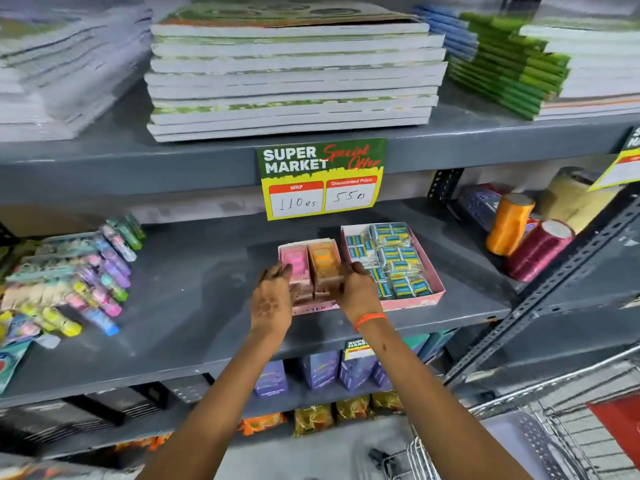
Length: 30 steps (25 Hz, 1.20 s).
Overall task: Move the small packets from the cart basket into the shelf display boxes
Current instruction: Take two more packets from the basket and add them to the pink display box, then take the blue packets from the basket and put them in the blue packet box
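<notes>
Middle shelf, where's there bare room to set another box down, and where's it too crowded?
The widest bare patch of the middle shelf lies between the highlighters on the left and the small box that both hands hold. A narrower strip runs behind the boxes, under the price sign. Right of the eraser box, the ribbon spools crowd it.

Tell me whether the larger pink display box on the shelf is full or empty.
Nearly full. The larger pink box is open-topped, packed with blue-and-yellow packets nearly throughout; only a small gap shows near its back-left corner.

Grey metal shelving (pixel 194 161), slotted upright posts (pixel 540 306); pale floor (pixel 311 452) below.
</notes>
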Motion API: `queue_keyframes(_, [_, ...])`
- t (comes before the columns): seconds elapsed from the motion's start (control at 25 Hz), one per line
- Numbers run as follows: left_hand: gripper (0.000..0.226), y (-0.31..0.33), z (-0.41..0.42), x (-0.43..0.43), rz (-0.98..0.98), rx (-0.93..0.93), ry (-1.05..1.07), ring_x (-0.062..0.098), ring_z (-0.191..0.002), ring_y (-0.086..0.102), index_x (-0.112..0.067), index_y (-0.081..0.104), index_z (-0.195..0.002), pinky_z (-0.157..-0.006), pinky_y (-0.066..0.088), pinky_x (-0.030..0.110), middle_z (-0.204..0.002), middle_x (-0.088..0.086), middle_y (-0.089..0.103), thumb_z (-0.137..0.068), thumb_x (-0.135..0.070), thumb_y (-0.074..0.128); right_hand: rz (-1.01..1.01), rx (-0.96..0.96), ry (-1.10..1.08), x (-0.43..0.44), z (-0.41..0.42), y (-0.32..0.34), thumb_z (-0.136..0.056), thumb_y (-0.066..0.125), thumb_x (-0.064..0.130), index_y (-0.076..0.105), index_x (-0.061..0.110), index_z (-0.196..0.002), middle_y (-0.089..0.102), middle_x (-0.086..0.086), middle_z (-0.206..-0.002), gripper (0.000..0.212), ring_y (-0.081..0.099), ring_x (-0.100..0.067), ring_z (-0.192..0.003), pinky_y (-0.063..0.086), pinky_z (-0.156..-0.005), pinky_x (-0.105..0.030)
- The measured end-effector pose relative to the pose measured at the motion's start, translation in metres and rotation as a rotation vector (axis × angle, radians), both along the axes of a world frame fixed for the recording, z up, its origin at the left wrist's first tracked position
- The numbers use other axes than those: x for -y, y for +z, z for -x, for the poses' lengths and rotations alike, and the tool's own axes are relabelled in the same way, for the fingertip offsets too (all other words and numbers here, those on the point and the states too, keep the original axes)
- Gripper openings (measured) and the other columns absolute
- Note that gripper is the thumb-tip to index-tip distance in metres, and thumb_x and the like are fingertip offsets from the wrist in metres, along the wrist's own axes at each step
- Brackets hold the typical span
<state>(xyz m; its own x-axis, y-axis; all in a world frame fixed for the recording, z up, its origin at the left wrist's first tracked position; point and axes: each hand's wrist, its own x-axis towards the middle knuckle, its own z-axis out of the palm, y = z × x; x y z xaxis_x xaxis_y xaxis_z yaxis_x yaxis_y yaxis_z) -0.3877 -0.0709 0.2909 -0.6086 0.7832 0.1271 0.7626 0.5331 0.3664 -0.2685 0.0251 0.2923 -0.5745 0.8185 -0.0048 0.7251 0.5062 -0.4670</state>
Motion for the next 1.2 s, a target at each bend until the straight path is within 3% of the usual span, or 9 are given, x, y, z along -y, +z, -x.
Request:
queue_keyframes(0.2, [0.043,0.0,-0.001,-0.006,-0.014,-0.02,0.012,0.026,-0.121,0.049,-0.014,0.054,-0.129,-0.09,0.052,0.038,-0.134,0.006,0.055,-0.09,-0.029,0.062,-0.075,-0.008,-0.019,-0.009,0.008,-0.007,-0.092,0.052,0.0,0.057,0.009,-0.127,0.058,-0.015,-0.127,0.036,0.057,-0.033,-0.113,0.045,-0.101,-0.034])
queue_keyframes(0.36, [0.047,0.001,-0.003,-0.005,-0.007,-0.069,-0.007,0.028,-0.122,0.044,-0.015,0.052,-0.13,-0.099,0.045,0.037,-0.131,0.008,0.055,-0.089,-0.034,0.062,-0.055,-0.026,-0.009,-0.012,-0.001,-0.007,-0.091,0.052,-0.001,0.056,0.007,-0.128,0.057,-0.018,-0.125,0.038,0.056,-0.034,-0.113,0.044,-0.099,-0.034])
queue_keyframes(0.48, [0.041,0.009,-0.019,-0.012,-0.132,-0.124,-0.106,0.03,-0.119,0.049,-0.008,0.056,-0.127,-0.104,0.041,0.038,-0.13,0.011,0.057,-0.091,-0.028,0.06,-0.094,-0.1,-0.034,-0.013,-0.024,0.0,-0.093,0.055,0.007,0.05,0.004,-0.134,0.054,-0.021,-0.129,0.042,0.053,-0.037,-0.117,0.046,-0.099,-0.04])
queue_keyframes(0.64, [0.028,0.008,-0.073,-0.029,-0.436,-0.156,-0.292,0.033,-0.1,0.064,0.001,0.064,-0.111,-0.09,0.054,0.041,-0.111,0.017,0.069,-0.087,-0.014,0.066,-0.338,-0.231,-0.246,-0.008,-0.084,-0.004,-0.095,0.056,0.018,0.045,-0.004,-0.137,0.052,-0.023,-0.138,0.049,0.048,-0.038,-0.128,0.043,-0.106,-0.046])
queue_keyframes(0.8, [0.034,-0.021,-0.152,-0.048,-0.506,-0.083,-0.525,0.033,-0.105,0.064,0.003,0.06,-0.117,-0.093,0.052,0.041,-0.116,0.018,0.067,-0.086,-0.01,0.067,-0.42,-0.178,-0.503,0.003,-0.166,-0.031,-0.096,0.054,0.028,0.035,0.002,-0.145,0.032,-0.017,-0.155,0.059,0.029,-0.031,-0.145,0.024,-0.118,-0.048])
queue_keyframes(0.92, [0.034,-0.048,-0.223,-0.057,-0.486,-0.011,-0.7,0.035,-0.103,0.065,0.005,0.061,-0.115,-0.09,0.053,0.041,-0.113,0.02,0.068,-0.084,-0.007,0.066,-0.38,-0.099,-0.681,0.018,-0.236,-0.059,-0.095,0.055,0.03,0.033,0.004,-0.147,0.029,-0.017,-0.156,0.062,0.025,-0.031,-0.146,0.023,-0.119,-0.05])
queue_keyframes(1.2, [0.027,-0.128,-0.342,-0.056,-0.214,0.001,-1.057,0.035,-0.09,0.068,0.004,0.064,-0.109,-0.086,0.049,0.039,-0.101,0.021,0.071,-0.086,-0.008,0.057,-0.131,0.102,-0.965,0.065,-0.371,-0.137,-0.097,0.053,0.029,0.032,0.0,-0.146,0.028,-0.019,-0.156,0.06,0.026,-0.034,-0.145,0.027,-0.119,-0.05])
